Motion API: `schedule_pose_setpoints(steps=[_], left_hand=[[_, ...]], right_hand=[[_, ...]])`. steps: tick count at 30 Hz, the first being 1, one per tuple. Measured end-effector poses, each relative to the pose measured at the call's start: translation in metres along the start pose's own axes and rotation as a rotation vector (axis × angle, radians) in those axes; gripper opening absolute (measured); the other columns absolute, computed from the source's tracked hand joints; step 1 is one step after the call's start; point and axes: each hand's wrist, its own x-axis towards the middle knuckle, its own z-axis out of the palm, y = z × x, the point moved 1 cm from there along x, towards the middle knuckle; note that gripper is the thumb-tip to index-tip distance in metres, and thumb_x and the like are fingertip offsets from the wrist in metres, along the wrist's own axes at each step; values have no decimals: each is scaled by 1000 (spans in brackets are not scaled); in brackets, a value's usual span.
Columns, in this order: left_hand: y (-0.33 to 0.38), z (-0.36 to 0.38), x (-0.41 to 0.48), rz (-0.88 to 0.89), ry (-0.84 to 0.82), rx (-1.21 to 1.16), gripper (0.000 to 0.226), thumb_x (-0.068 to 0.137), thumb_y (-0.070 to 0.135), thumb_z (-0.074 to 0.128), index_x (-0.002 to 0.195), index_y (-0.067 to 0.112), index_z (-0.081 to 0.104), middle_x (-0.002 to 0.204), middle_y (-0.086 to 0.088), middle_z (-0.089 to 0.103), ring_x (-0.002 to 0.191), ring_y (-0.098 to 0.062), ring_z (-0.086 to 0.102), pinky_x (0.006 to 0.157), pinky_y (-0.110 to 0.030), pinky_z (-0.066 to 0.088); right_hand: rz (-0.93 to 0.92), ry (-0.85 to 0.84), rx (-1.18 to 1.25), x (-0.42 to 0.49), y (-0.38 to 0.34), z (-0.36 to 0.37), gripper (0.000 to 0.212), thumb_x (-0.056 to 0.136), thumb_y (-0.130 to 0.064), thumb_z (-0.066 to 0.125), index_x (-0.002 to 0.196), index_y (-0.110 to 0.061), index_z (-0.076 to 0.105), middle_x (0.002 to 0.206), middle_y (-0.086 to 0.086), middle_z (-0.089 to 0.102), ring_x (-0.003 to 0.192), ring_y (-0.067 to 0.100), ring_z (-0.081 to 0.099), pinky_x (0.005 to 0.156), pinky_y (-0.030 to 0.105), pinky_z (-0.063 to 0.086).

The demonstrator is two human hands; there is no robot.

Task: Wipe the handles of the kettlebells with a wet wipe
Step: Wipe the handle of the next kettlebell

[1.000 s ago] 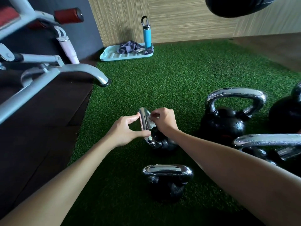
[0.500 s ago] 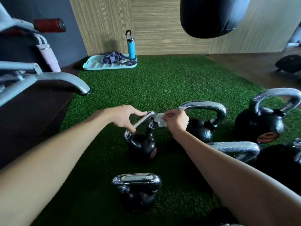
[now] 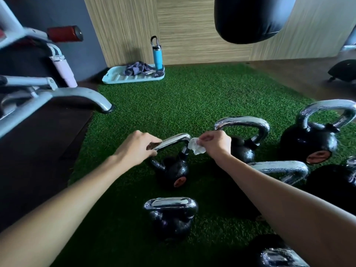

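while the small kettlebell [image 3: 174, 172] rests tilted on the green turf [image 3: 192, 105], the left hand [image 3: 137, 149] holds the left part of its chrome handle [image 3: 174, 140]. the left grip is closed round the bar, with the fingers curled over it. the right hand [image 3: 216, 144] pinches a crumpled white wet wipe [image 3: 196, 147] between thumb and fingertips; this grip is narrow and holds the wipe only. the wipe touches the right bend of the handle, where the top bar turns down toward the ball.

surrounding items:
- a second kettlebell [image 3: 171, 218] stands upright on the turf, nearer the camera, between the two forearms.
- a medium kettlebell [image 3: 242, 149] stands just behind the right hand.
- a large kettlebell [image 3: 308, 143] stands further right, well apart from the wipe.
- a black punching bag [image 3: 250, 18] hangs above the far edge of the turf.
- a blue bottle [image 3: 158, 54] stands on a pale tray [image 3: 119, 77] by the wall, beside a crumpled cloth [image 3: 136, 69].
- a grey machine frame [image 3: 57, 97] occupies the left side.
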Motion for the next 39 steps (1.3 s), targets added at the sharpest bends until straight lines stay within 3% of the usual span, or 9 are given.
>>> schedule_pose_setpoints(steps=[5, 10, 14, 18, 22, 27, 30, 34, 39], left_hand=[[-2, -9, 17, 107, -29, 73, 51, 89, 22, 77, 138, 22, 60, 92, -3, 75, 43, -3, 44, 38, -11, 30], [-13, -13, 33, 134, -78, 75, 50, 93, 19, 72, 141, 24, 58, 68, 10, 57, 45, -11, 44, 44, -24, 39], [-18, -11, 29, 171, -53, 82, 48, 94, 17, 71, 139, 25, 59, 105, -1, 75, 47, -6, 46, 45, -19, 36], [-30, 4, 14, 243, 43, -32, 54, 87, 11, 77, 136, 25, 59, 131, -1, 67, 94, -14, 73, 92, -34, 59], [-30, 22, -5, 258, 327, -252, 38, 83, 13, 79, 119, 25, 74, 107, 2, 78, 86, -8, 74, 81, -30, 63], [7, 14, -14, 252, 455, -383, 37, 83, 26, 78, 100, 25, 45, 106, 2, 75, 88, -13, 74, 71, -30, 62], [61, 0, -24, 306, 302, -496, 31, 81, 25, 78, 90, 27, 48, 86, 11, 71, 72, -4, 69, 64, -33, 60], [140, 1, -57, 456, 71, -559, 25, 79, 33, 79, 72, 26, 56, 66, 9, 67, 58, -6, 65, 57, -31, 55], [220, -8, -107, 645, -481, -345, 22, 75, 44, 84, 72, 30, 67, 69, 14, 68, 60, 1, 61, 57, -18, 47]], right_hand=[[14, -21, -37, -10, 3, -7, 16, 76, -15, 87, 90, -16, 80, 78, -5, 70, 63, -6, 57, 53, 2, 38], [-1, -22, -63, -23, 2, -16, 16, 75, -14, 87, 90, -15, 80, 82, -2, 74, 67, 1, 61, 63, 11, 46], [-19, -27, -86, -33, 3, -22, 16, 75, -14, 87, 90, -15, 81, 82, -1, 75, 67, 1, 61, 63, 10, 47], [13, -26, -55, -40, 1, -30, 17, 74, -14, 88, 89, -18, 80, 79, -5, 74, 69, 0, 64, 65, 10, 49], [46, 19, -4, -47, -1, -40, 18, 73, -16, 89, 88, -21, 80, 80, -8, 75, 72, 3, 68, 75, 20, 57], [5, 80, 35, -55, -14, -70, 18, 73, -18, 88, 88, -22, 81, 81, -8, 76, 73, 3, 70, 70, 16, 54], [-12, 78, -21, -76, -19, -107, 19, 71, -20, 90, 87, -25, 81, 78, -10, 76, 70, -1, 68, 63, 5, 47], [8, 92, -89, -131, -11, -175, 16, 71, -19, 90, 82, -23, 80, 76, -5, 77, 71, 4, 70, 67, 16, 53], [48, 96, -273, -221, 3, -251, 16, 68, -26, 91, 71, -32, 76, 72, -10, 75, 70, 4, 68, 71, 23, 53]])
